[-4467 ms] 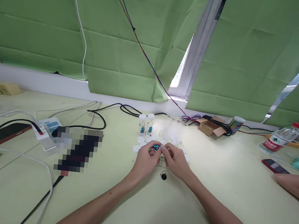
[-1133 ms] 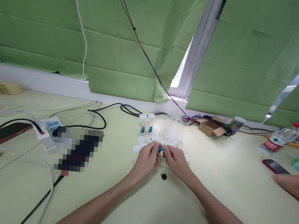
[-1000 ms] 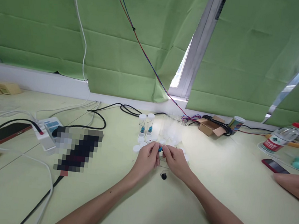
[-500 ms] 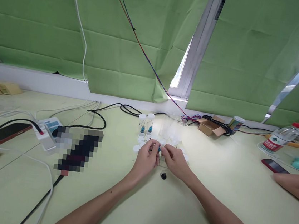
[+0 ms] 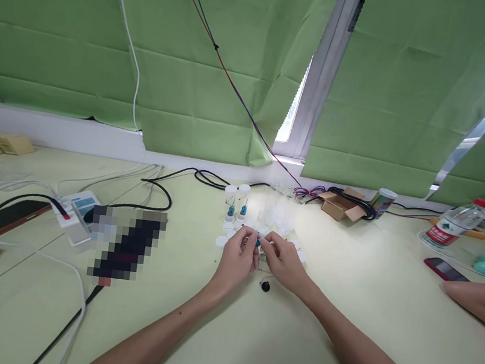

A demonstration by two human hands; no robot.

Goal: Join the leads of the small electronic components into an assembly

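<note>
My left hand (image 5: 237, 257) and right hand (image 5: 283, 261) meet just above the surface (image 5: 342, 310), fingers of both pinching a tiny blue part (image 5: 258, 241) between them. It is glossy blue, mostly hidden by my fingertips; I cannot tell its long axis or which way it points. Two clear vials (image 5: 236, 202) with blue pieces inside stand upright just beyond.

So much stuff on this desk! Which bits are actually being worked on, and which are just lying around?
In use:
left hand
right hand
small blue part pinched between both
two clear plastic vials
white round caps

Lying about:
open cardboard box
clear water bottle
red phone
black cables
</note>
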